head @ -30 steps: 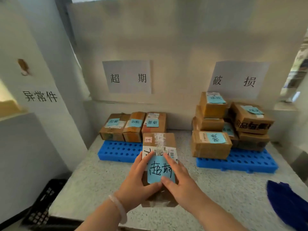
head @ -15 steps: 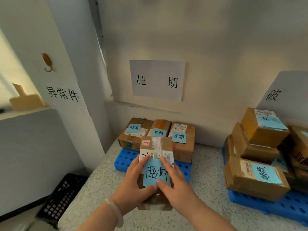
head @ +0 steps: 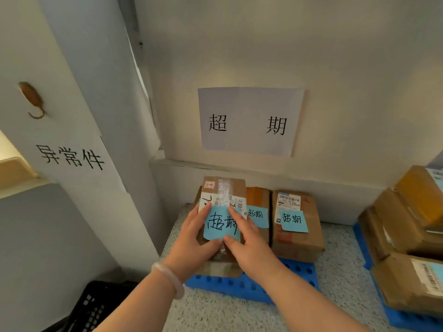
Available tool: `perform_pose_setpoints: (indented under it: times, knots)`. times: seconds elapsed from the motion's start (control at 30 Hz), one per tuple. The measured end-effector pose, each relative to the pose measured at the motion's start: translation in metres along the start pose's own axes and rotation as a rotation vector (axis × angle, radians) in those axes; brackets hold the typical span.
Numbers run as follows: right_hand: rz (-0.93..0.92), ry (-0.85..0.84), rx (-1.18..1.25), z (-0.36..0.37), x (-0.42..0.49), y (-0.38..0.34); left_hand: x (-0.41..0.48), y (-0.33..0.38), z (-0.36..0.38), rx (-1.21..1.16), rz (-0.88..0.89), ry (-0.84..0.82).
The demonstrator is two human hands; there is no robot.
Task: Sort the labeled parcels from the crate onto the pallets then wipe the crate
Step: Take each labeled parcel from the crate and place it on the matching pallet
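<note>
I hold a brown cardboard parcel (head: 224, 190) with a blue sticky note between both hands, over the left end of the blue pallet (head: 251, 283) below the wall sign 超期 (head: 249, 121). My left hand (head: 194, 238) grips its left side and my right hand (head: 249, 243) grips its right side, both thumbs on the note's lower edge. Two more parcels with blue notes (head: 296, 224) lie on the same pallet to the right. The black crate (head: 96, 305) sits low at the bottom left, mostly cut off.
A stack of several parcels (head: 407, 231) stands on a second blue pallet (head: 407, 319) at the right edge. A white pillar (head: 79, 144) with a paper sign rises close on the left. Speckled counter (head: 335, 271) shows between the pallets.
Both hands have carried the parcel forward and left, from above the counter to over the left pallet's left end. The view has closed in on that pallet.
</note>
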State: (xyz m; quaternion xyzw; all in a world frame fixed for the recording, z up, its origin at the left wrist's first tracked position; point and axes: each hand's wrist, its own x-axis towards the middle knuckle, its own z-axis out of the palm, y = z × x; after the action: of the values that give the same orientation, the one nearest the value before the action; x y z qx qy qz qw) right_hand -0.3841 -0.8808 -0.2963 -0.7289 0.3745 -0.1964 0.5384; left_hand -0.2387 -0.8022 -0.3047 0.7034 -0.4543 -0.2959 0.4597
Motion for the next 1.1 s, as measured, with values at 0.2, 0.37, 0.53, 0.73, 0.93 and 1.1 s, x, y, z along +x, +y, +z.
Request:
perform_pose_setpoints:
  times: [0.2,0.37,0.53,0.73,0.93,1.1]
  knots:
    - [0.102,0.092,-0.074,0.017,0.07,-0.008,0.08,-0.025,-0.026,0.012,-0.003,-0.121]
    - [0.208,0.158,-0.124,0.023,0.106,0.005,0.123,-0.043,-0.024,0.002,-0.032,-0.214]
    - [0.236,0.19,-0.12,0.024,0.127,0.015,0.15,-0.053,-0.018,-0.026,-0.007,-0.214]
    - [0.223,0.209,-0.1,0.014,0.14,0.019,0.169,-0.059,-0.008,0.042,0.028,-0.217]
    - [0.249,0.159,-0.18,0.012,0.131,0.014,0.164,-0.052,-0.013,0.121,0.017,-0.235]
    - [0.153,0.174,-0.28,0.002,0.074,0.015,0.146,-0.034,-0.018,0.476,0.096,-0.153]
